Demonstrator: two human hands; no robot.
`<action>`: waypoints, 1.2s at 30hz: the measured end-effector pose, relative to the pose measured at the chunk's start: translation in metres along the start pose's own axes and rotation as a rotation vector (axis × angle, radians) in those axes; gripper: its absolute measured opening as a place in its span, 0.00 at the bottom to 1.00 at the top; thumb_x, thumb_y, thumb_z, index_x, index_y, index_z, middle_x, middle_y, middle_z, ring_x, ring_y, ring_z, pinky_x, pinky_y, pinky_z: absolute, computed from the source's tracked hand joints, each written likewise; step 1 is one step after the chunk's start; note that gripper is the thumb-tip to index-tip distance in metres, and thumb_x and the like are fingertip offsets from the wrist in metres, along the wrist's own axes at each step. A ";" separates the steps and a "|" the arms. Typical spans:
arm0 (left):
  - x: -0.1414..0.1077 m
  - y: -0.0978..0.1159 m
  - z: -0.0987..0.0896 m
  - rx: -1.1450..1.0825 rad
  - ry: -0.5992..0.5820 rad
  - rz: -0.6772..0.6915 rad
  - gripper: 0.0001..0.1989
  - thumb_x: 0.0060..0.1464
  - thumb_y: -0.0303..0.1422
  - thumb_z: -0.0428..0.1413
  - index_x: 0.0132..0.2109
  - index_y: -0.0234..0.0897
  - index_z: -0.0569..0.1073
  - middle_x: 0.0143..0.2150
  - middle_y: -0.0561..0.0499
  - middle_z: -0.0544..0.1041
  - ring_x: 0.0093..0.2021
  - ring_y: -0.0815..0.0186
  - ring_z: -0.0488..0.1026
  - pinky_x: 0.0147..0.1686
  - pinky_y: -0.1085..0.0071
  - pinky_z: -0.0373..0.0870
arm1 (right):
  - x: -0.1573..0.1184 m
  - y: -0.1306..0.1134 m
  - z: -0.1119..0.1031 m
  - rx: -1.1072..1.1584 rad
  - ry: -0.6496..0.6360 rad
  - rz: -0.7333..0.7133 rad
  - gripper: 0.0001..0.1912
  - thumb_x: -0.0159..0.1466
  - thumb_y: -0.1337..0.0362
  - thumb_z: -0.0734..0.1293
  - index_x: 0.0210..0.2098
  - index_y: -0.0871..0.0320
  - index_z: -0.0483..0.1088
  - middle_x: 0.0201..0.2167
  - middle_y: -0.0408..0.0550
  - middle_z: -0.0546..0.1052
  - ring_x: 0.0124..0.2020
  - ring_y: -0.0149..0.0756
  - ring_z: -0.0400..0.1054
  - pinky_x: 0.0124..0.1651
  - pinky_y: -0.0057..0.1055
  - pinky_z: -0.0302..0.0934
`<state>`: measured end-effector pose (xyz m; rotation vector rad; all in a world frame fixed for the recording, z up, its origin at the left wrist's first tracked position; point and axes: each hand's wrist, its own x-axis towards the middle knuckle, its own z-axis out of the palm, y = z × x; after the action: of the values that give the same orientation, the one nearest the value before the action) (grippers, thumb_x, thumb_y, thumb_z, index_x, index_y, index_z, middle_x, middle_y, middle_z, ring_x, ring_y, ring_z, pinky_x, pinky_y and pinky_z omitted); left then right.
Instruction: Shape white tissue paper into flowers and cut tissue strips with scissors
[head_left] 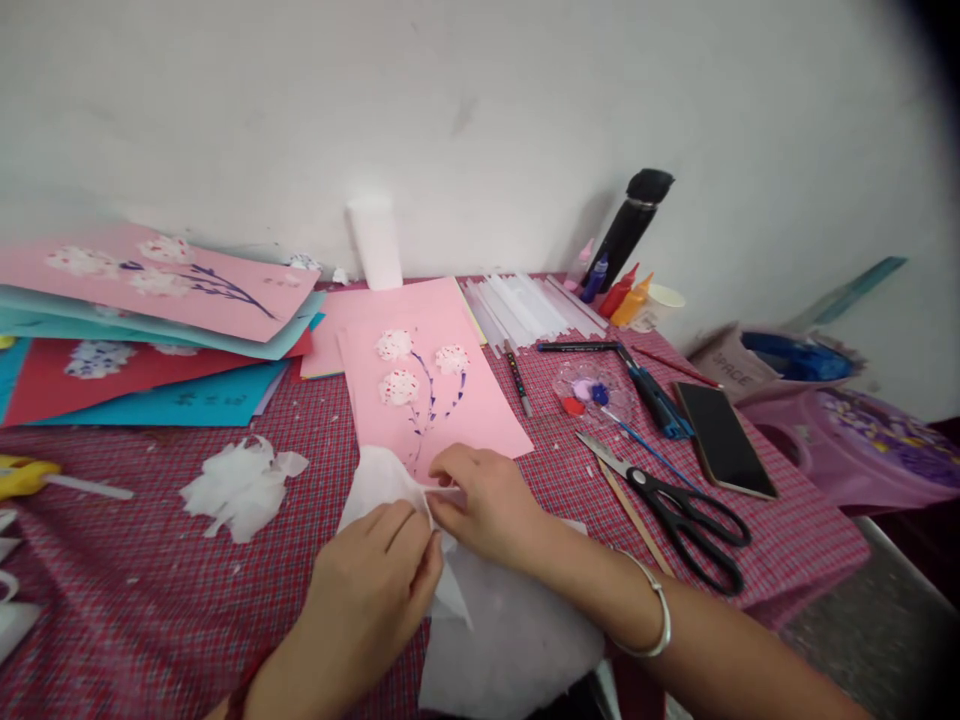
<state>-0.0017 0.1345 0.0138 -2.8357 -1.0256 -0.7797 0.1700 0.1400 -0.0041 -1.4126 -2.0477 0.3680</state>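
Across the lower and middle frame, a red checked cloth (150, 600) covered the table. At the left edge and upper left, a stack of coloured sheets (161, 385) lay loosely overlapped, its pink top sheet carrying white blossoms on a dark stem. In the centre, a pink sheet (480, 420) with three speckled white blossoms and purple stems lay flat. At bottom centre, white tissue paper (517, 640) spread below that sheet and rose between the two hands, partly covering the sheet's lower end. The left hand (375, 570) had its fingers curled in on the tissue, grasping it; the right hand (487, 505) pinched a fold of it between thumb and fingers, just beside the left.

At lower right, black-handled scissors (664, 510) lay with their blades closed, near a dark phone (724, 440). Right of the upper centre, translucent white sticks (525, 310) lay side by side, and a black bottle (626, 235) leaned against the wall. At left of centre sat a heap of torn tissue (244, 488). Small paint bottles (624, 295) stood near the black bottle, above a clear palette (586, 390) holding red, pink and blue paint.
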 end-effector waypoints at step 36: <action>-0.009 0.002 0.013 -0.180 0.027 0.006 0.10 0.52 0.21 0.49 0.28 0.40 0.64 0.24 0.54 0.67 0.24 0.65 0.67 0.24 0.67 0.66 | 0.006 0.002 0.005 0.129 -0.034 0.119 0.10 0.51 0.75 0.63 0.31 0.56 0.67 0.28 0.43 0.73 0.28 0.32 0.65 0.31 0.27 0.55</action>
<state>-0.0005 0.1305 -0.0018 -2.9646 -0.9913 -0.9527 0.1670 0.1470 -0.0065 -1.4610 -1.9346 0.5672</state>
